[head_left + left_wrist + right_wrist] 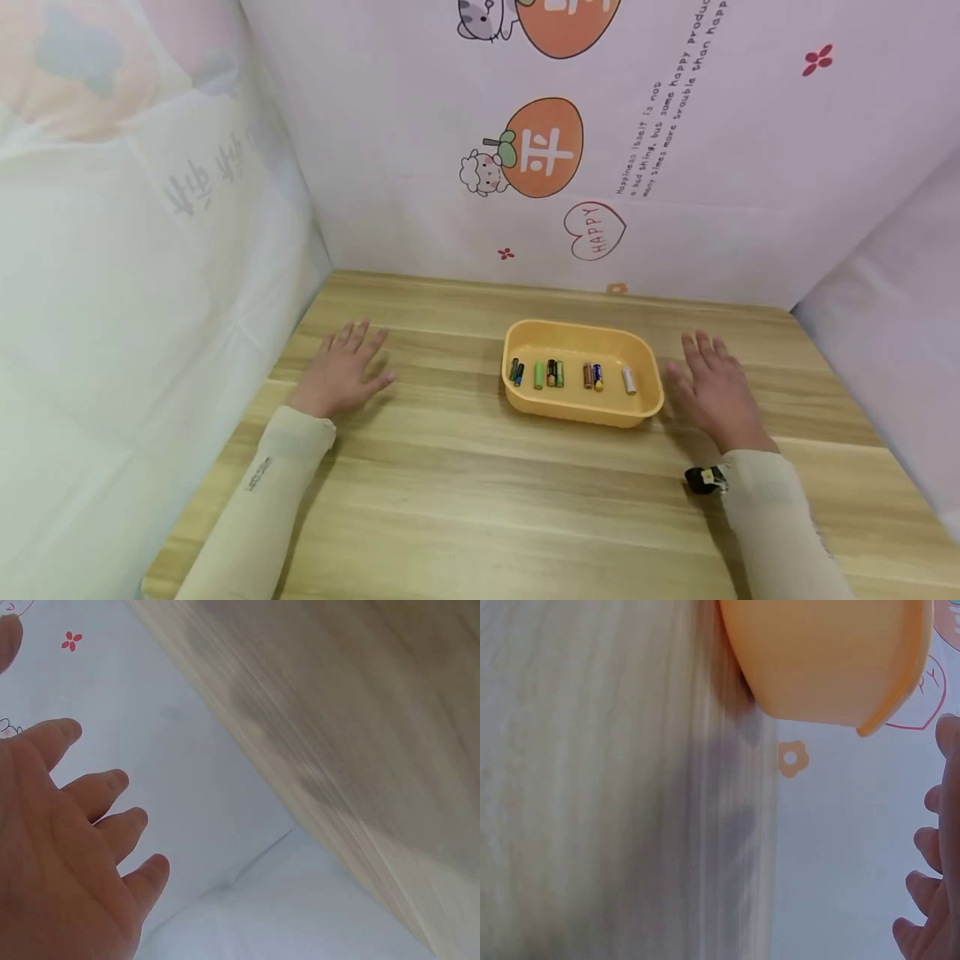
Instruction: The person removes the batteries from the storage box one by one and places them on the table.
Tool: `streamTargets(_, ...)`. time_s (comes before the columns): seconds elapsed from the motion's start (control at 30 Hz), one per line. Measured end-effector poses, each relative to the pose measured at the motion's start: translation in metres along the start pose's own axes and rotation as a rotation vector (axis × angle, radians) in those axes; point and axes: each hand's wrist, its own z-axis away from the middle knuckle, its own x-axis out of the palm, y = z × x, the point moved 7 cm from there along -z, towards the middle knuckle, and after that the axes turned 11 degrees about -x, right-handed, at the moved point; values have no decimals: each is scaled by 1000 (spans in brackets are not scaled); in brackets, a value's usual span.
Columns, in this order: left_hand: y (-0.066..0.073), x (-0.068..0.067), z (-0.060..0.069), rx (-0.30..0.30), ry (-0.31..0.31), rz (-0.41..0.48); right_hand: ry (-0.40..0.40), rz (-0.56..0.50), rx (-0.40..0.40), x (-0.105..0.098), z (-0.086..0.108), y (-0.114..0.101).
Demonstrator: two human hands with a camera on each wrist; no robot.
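A yellow-orange tray (577, 411) stands on the wooden table, with several small batteries lying in it, among them a green one (538, 375) and a white one (628, 380). My right hand (716, 392) is just right of the tray, palm down, fingers spread, holding nothing; the right wrist view shows the tray's outer wall (817, 667) and the hand (937, 877) apart from it. Well left of the tray is my left hand (341, 375), fingers spread and empty, also seen in the left wrist view as an open hand (67, 855). Whether either palm touches the table, I cannot tell.
The wooden table (450, 517) has a printed cloth wall (405, 167) along its back edge. White cloth (150, 317) hangs at the left, and more cloth (892, 283) at the right. A black item (702, 480) is at the right sleeve's cuff.
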Motion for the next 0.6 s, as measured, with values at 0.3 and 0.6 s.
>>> streamTargets(0.3, 2, 2, 5, 17, 13, 29, 38, -84, 9, 3, -5, -3)
streamTargets(0.6, 6, 1, 3, 35, 31, 27, 83, -161, -4, 11, -17, -4)
